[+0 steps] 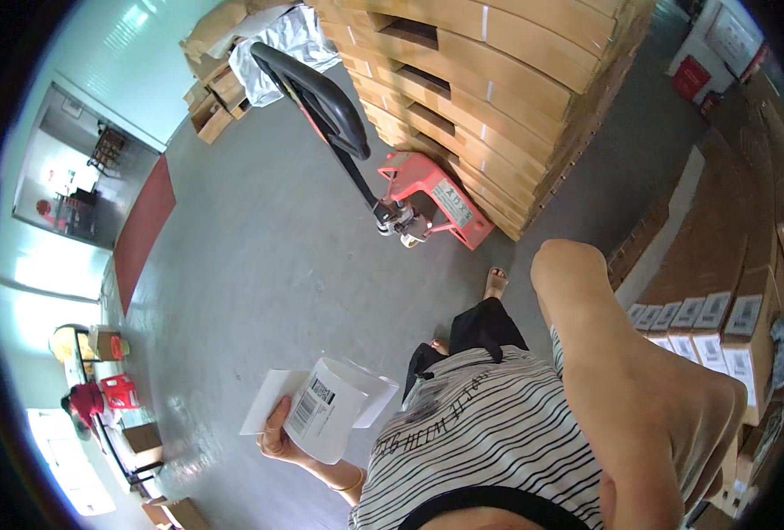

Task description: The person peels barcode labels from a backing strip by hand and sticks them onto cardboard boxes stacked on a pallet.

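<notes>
At seven o'clock, my left grip (278,442) is pinching white rectangular paper labels (328,413), their splaying risking slippage; my right grip (685,433) I'm unable to tell.

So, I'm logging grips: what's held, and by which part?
The left hand holds white label sheets by their lower left side; whether the right hand holds anything cannot be told.

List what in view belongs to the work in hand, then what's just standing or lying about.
Likely part of the work:
- left hand, holding white label sheets
- right hand, its grip hidden
- labelled cartons at right

Apparently just about:
- red pallet truck
- tall carton stack
- silvery sheet
- red stool
</notes>
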{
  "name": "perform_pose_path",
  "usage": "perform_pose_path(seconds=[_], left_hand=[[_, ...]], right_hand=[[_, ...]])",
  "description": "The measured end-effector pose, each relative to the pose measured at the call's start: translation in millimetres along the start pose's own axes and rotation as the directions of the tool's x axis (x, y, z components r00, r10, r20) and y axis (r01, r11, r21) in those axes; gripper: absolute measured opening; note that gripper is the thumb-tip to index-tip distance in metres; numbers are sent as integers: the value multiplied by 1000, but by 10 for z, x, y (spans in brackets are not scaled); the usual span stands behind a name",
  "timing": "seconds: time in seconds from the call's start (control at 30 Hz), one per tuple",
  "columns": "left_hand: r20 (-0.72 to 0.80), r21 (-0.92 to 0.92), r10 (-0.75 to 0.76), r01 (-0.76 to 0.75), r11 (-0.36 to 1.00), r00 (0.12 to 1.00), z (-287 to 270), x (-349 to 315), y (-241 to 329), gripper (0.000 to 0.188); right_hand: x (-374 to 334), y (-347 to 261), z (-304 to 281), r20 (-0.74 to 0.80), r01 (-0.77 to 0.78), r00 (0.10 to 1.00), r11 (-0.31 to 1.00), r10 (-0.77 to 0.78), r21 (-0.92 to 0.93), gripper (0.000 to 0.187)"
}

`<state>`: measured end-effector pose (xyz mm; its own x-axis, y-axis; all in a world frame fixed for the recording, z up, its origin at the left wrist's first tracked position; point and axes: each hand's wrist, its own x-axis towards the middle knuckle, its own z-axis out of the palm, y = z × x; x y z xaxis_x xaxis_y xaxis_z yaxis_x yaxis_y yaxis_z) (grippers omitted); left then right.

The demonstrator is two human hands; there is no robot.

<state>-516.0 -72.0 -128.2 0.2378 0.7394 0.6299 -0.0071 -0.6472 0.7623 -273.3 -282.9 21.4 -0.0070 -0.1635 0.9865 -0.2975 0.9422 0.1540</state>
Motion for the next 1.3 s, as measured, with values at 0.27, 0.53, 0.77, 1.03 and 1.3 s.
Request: perform_pose_path(seconds=[0.27,0.53,0.77,1.03,1.3], left_hand=[[112,89,138,-148,985,984,-399,-142,152,23],[73,239,-2,-15,971,997,-682,-756,287,24],[304,14,153,-165,986,940,119,-946,730,25],[432,-164,249,-196,967,867,558,-1404,1213,25],[496,-179,207,-134,975,844,576,-1706,1535,20]], right_hand=[[176,31,537,-128,-15,992,1000,12,-21,49],[388,-285,483,56,-83,995,995,79,58,60],[498,-1200,912,27,21,1000,955,-14,-297,61],[620,-2010,1151,32,-16,999,928,30,-373,60],[754,-2406,1348,21,-41,998,926,53,-375,58]])
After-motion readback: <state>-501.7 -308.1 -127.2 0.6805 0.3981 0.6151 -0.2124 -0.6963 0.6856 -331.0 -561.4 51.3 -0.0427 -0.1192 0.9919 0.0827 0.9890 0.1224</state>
